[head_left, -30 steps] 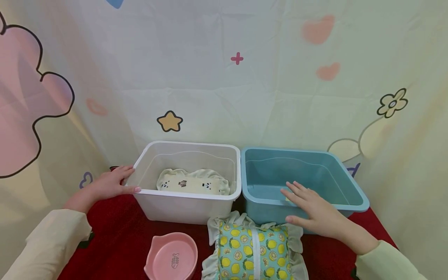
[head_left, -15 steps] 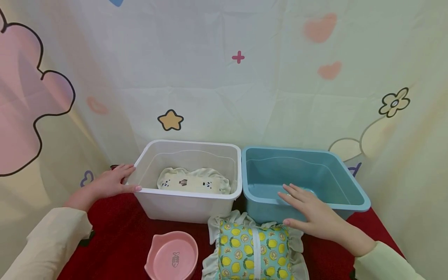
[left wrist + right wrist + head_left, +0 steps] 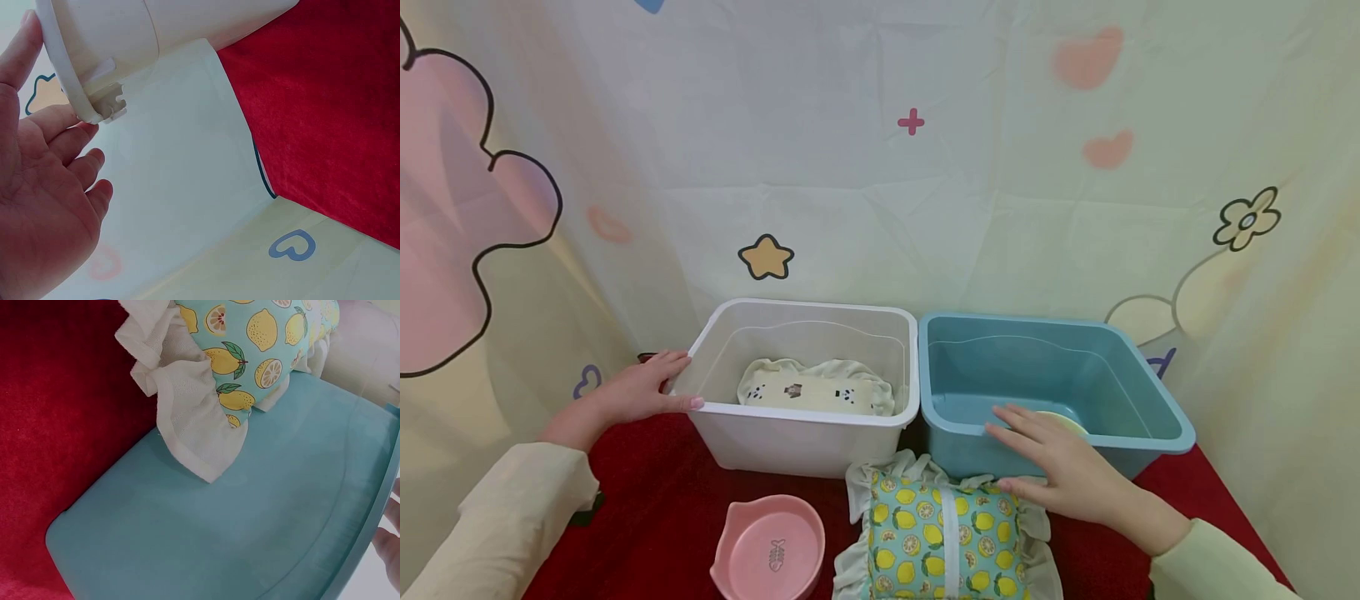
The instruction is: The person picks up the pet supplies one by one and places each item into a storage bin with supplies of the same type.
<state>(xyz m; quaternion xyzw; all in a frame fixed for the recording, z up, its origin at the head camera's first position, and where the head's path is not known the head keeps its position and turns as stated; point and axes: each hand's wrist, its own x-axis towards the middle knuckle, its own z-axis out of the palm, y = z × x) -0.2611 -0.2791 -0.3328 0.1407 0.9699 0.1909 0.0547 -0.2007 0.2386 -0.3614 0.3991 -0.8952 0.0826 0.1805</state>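
My left hand (image 3: 634, 392) rests at the front left corner of the white bin (image 3: 797, 446), thumb and fingertips touching its rim. The left wrist view shows the palm and loosely bent fingers (image 3: 81, 165) beside that rim. Inside the white bin lies a cream frilled cloth item (image 3: 816, 396) with small animal prints. My right hand (image 3: 1067, 467) is at the front rim of the blue bin (image 3: 1000, 367), fingers spread. Behind it, a pale yellow curved edge (image 3: 1066, 422) shows in the blue bin; the hand hides the rest. Only fingertips (image 3: 389, 547) appear in the right wrist view.
Before the bins lies a frilled lemon-print pillow (image 3: 917, 533), touching the blue bin. To its left sits a pink cat-shaped bowl (image 3: 775, 533) with a fishbone print. A red cloth (image 3: 647, 517) covers the table. A printed curtain (image 3: 850, 167) hangs close behind.
My right hand has moved slightly down and left, toward me, baring the pale yellow edge in the blue bin. My left hand stays on the white bin's rim.
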